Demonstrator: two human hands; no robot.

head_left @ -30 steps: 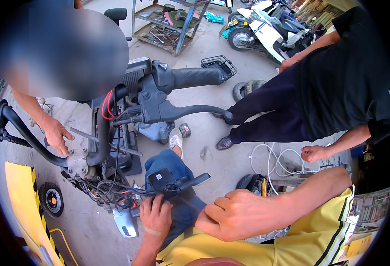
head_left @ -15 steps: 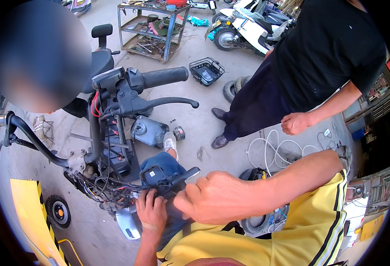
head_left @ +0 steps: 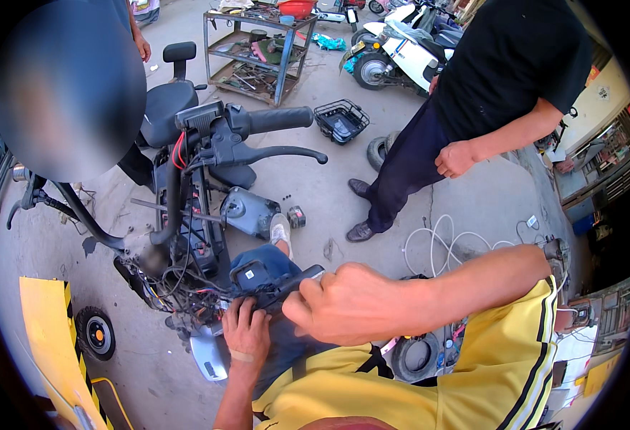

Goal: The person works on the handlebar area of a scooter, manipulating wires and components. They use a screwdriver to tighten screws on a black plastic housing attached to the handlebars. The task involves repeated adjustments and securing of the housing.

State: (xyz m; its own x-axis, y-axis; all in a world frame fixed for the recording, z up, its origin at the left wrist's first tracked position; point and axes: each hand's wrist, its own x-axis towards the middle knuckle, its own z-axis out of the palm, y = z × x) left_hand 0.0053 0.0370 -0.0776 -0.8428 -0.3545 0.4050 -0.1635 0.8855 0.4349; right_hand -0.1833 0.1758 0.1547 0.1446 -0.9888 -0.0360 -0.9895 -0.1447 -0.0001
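The stripped front of an electric scooter stands at my left, with bare wires bunched below its handlebar. A long black plastic part with a square recessed end lies across my lap, over blue cloth. At its near edge, beside the wires, my left hand has its fingers bent and closed on the part. My right hand is a fist at the part's right end; what it holds is hidden behind the fingers. A silver-white rounded piece sits below my left hand.
A person in black stands at the right; another person's blurred form fills the upper left. A grey box, black basket, tool cart, white hose and small wheel surround me. A yellow panel stands left.
My view has shifted, so the scooter and cart sit farther right. The right fist has shifted slightly, and the pale flat edge beside it shows less. My left hand stays at the black part.
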